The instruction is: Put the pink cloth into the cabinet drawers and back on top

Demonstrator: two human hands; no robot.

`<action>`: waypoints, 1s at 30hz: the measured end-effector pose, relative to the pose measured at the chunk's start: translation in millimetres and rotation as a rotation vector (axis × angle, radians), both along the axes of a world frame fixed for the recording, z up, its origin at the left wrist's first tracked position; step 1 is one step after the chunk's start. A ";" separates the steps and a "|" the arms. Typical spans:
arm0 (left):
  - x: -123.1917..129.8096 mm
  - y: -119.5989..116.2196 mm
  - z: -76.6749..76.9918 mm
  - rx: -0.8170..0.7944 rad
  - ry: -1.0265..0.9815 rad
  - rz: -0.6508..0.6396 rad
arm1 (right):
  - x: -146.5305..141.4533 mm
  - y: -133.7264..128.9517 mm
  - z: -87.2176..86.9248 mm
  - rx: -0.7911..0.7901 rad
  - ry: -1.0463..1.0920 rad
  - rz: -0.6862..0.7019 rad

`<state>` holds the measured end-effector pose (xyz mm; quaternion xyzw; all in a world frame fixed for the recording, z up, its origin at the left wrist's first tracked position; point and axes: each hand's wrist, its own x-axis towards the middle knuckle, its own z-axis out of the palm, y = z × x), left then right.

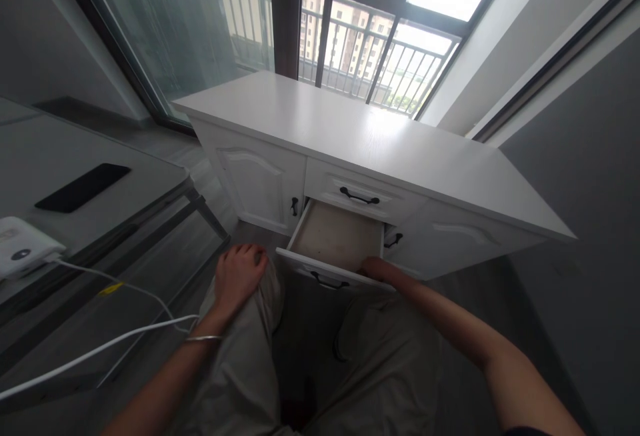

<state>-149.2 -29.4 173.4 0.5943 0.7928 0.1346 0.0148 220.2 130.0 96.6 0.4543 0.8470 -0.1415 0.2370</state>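
A white drawer (340,236) is pulled out of the white cabinet (350,119), its beige bottom showing a few small dark specks. My right hand (379,268) reaches over the right end of the drawer's front panel, with its fingertips inside near the front corner. Those fingers are dark and partly hidden, so their grip is unclear. On the outside of that panel is a black handle (329,281). My left hand (241,271) lies on my left knee (273,289), fingers stretched over the trouser cloth, holding nothing.
Above the open drawer is a closed drawer with a black handle (360,196); cabinet doors flank both. At left, a table (150,166) carries a black phone-like slab (83,187) and a white device (25,247) with a cable. Windows (350,23) stand behind the cabinet.
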 end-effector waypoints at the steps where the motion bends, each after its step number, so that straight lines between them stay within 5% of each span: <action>1: -0.1 -0.3 -0.4 0.002 0.002 0.000 | 1.9 -3.1 2.3 -0.033 -0.023 0.013; 6: 0.4 -1.9 0.2 0.010 0.000 0.006 | 4.0 -1.6 14.2 -0.157 -0.078 0.009; 12: 1.3 -3.9 1.0 0.013 0.010 0.001 | 23.8 2.0 33.6 -0.248 0.202 -0.317; 17: 3.2 -1.5 0.4 -0.005 0.015 0.000 | 66.0 -4.8 49.9 -0.019 0.890 -0.668; 22: 8.8 -0.7 2.5 -0.015 0.023 -0.015 | 95.2 -32.4 49.0 -0.079 1.760 -1.134; 26: 12.0 -3.8 5.4 -0.011 0.023 -0.019 | 101.1 -61.5 51.6 0.119 2.272 -1.254; 30: 10.8 -5.9 9.9 -0.014 -0.006 -0.048 | 98.4 -82.0 58.9 0.217 2.473 -1.314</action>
